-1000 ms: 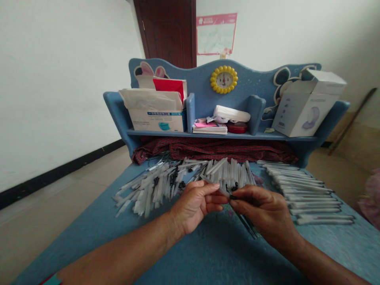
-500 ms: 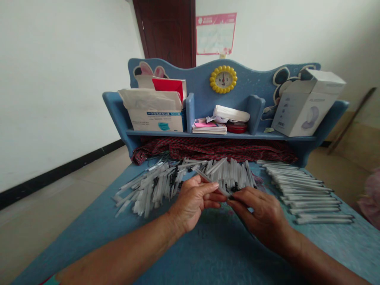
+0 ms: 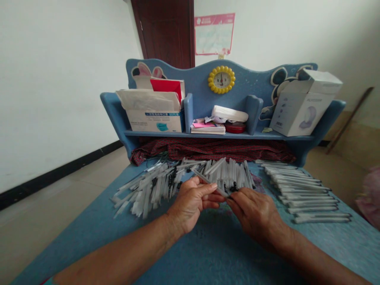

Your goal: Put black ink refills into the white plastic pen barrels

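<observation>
Over the table my left hand (image 3: 191,204) is closed on a clear, whitish pen (image 3: 221,192), which slants down to the right with its far end showing past the fingers. My right hand (image 3: 257,211) pinches the lower end of that same pen, and its fingers cover the tip there. Just beyond both hands lies a bunch of clear pen barrels (image 3: 224,172) with black bits among them. A looser heap of pen parts (image 3: 157,184) spreads to the left. On the right, several pens with dark ends (image 3: 308,194) lie side by side in a row.
The blue table (image 3: 204,253) carries a shelf at its back, with a mask box (image 3: 157,120), a stack of papers (image 3: 208,128), a red round tin (image 3: 235,128) and a white carton (image 3: 297,107). Checked cloth (image 3: 213,149) is bundled beneath the shelf.
My right fingers have closed more tightly round the pen's lower end, hiding the dark piece seen there before. My left hand keeps its hold, and the view has shifted slightly.
</observation>
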